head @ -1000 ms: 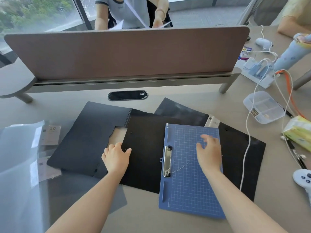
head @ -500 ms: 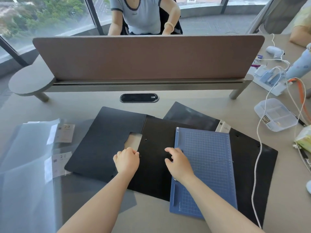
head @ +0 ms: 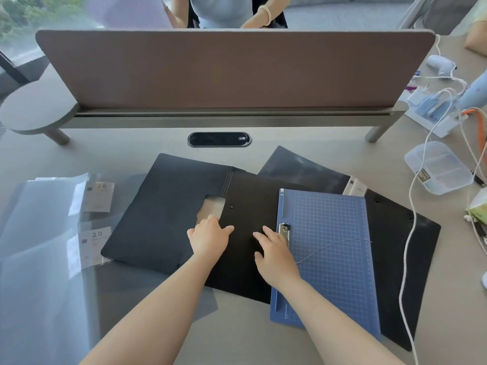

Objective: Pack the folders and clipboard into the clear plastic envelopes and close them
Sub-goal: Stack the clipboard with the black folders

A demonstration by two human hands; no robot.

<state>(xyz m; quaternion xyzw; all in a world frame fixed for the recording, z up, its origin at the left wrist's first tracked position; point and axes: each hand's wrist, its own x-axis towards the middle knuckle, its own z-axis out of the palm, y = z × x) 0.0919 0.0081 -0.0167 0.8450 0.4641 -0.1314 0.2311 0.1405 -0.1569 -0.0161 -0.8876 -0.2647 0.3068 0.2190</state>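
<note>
white cable (head: 411, 233) crosses black folder (head: 163, 219) — blue clipboard (head: 332, 248) atop | hands flat

Both forearms are bare from the lower edge of the view to the wrist, with no sleeve showing. The left hand (head: 209, 239) and the right hand (head: 276, 255) wear no glove, ring, watch or bracelet; the fingernails are short and unpainted.
</note>
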